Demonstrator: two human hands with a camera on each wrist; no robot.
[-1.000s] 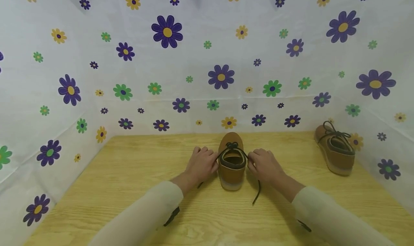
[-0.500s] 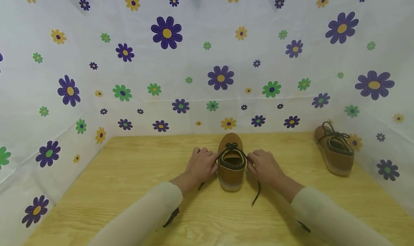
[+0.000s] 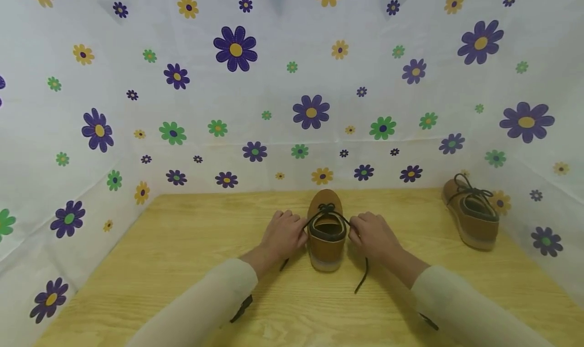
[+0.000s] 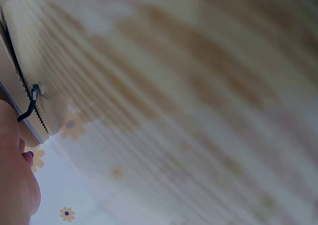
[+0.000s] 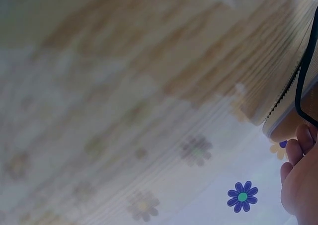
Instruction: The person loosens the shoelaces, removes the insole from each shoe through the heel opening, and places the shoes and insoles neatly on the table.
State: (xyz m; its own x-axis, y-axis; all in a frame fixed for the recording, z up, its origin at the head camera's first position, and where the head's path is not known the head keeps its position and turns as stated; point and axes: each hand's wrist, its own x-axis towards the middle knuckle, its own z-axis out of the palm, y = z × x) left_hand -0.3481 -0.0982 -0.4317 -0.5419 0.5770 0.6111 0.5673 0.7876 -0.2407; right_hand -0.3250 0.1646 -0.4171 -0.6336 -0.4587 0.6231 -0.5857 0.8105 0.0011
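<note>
A brown shoe [image 3: 326, 253] stands on the table between both hands, toe toward the back wall. Its dark shoelace [image 3: 326, 208] is crossed over the front of the opening and stretches out to either side. On the left, my left hand [image 3: 284, 236] grips one lace end with curled fingers; the loose tip hangs below it. My right hand [image 3: 373, 236] pinches the other end, and a longer tail trails onto the table. The right wrist view shows the dark lace [image 5: 301, 81] running into the curled fingers. In the left wrist view a lace end [image 4: 34, 98] pokes out beside the sole.
A second brown shoe [image 3: 476, 222] with a tied bow stands at the right rear of the wood-grain table [image 3: 205, 225]. White flowered cloth [image 3: 274, 98] encloses the back and both sides.
Both hands keep hold of the lace ends with hardly any motion. The whole head view has shifted very slightly; the shoe stays in place.
</note>
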